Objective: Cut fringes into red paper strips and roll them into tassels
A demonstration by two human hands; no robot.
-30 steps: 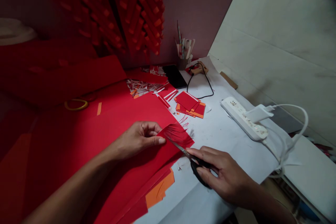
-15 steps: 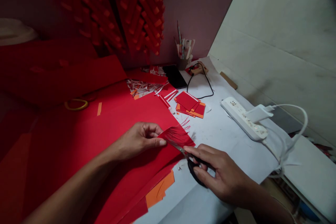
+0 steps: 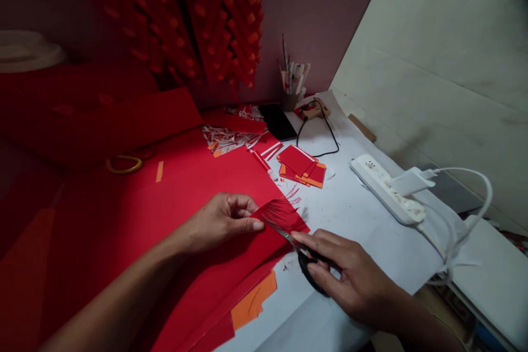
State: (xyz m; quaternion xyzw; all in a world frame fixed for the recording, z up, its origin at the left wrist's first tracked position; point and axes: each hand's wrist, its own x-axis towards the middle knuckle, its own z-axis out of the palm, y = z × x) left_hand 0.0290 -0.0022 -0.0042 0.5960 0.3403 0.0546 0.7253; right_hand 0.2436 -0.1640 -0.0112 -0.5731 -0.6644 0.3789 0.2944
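Note:
Between thumb and fingers, my left hand [image 3: 225,217] pinches a piece of red paper [image 3: 280,214] whose far side is cut into fine fringe strands. My right hand [image 3: 350,269] grips black-handled scissors [image 3: 310,272], the fingers wrapped round the handles. The scissor blades lie at the fringed part, just right of my left fingertips. Under both hands spreads a large red sheet [image 3: 198,168], so where the pinched piece ends against it is hard to tell. Orange paper pieces [image 3: 256,300] stick out from beneath the sheet's near edge.
Stacked red and orange cards [image 3: 303,165], paper shreds [image 3: 231,137], a black phone [image 3: 278,122] and a cup of brushes [image 3: 292,96] are at the back. A white power strip [image 3: 388,190] with a plugged charger lies right. Yellow-handled scissors [image 3: 124,164] rest left.
The whole view has shifted slightly, so everything appears a little further right. Both hands keep their hold on the paper and scissors; little else differs.

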